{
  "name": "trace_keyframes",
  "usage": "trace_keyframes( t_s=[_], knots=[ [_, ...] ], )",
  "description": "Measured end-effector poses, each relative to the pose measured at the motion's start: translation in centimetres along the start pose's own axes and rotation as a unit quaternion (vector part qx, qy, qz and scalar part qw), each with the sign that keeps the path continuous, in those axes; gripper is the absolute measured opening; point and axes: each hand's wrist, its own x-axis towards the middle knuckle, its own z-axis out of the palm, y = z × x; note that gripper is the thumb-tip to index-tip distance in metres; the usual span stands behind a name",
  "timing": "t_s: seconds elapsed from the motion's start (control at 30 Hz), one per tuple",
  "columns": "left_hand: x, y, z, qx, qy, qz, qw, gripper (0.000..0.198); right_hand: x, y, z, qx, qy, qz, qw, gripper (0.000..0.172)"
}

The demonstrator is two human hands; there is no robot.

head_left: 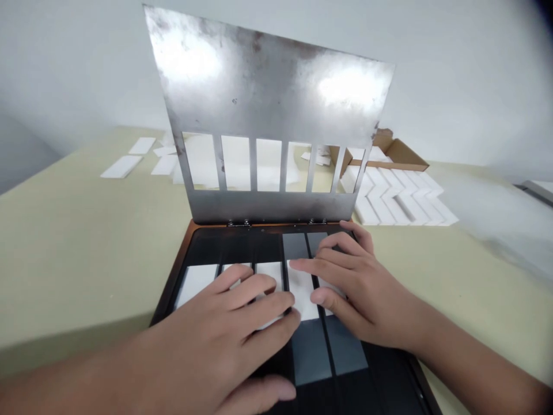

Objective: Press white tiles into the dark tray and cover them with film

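A dark slotted tray (207,245) with a brown rim lies on the table, and a hinged steel plate (268,86) with a row of long cut-outs stands raised at its far edge. Several white rectangular strips lie in the tray's lanes. My left hand (224,328) rests with spread fingers on the left strips (195,283). My right hand (358,288) lies across a central white strip (301,291), its fingertips touching that strip and another beside it. Neither hand visibly grips a strip, and both hide parts of the tray.
Rows of white strips (397,199) are laid out on the beige table (73,253) at the back right, beside an open cardboard box (391,151). Loose white strips (121,166) lie at the back left. A pale wall stands behind the table.
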Motion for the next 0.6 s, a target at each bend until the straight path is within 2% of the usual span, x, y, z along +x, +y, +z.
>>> trace_keyframes(
  t_s=[0.07,0.17,0.23,0.43,0.6],
  knots=[
    [-0.1,0.0,0.2,0.001,0.011,-0.003,1.000,0.041,-0.1,0.3,0.0,-0.006,0.006,-0.003,1.000,0.039],
    [-0.2,0.0,0.2,0.007,0.015,-0.006,1.000,0.042,-0.3,0.7,0.2,-0.019,0.005,0.004,1.000,0.070],
    [-0.2,-0.1,0.0,0.008,0.006,0.005,1.000,0.040,-0.4,0.9,0.3,-0.027,-0.012,0.011,0.999,0.080],
    [-0.1,-0.2,-0.2,-0.006,-0.016,0.066,0.998,0.025,-0.6,1.1,0.5,-0.031,-0.043,0.022,0.998,0.072],
    [0.0,-0.1,-0.1,-0.006,-0.023,0.078,0.997,0.026,-0.5,1.2,0.5,-0.028,-0.047,0.024,0.998,0.069]
  ],
)
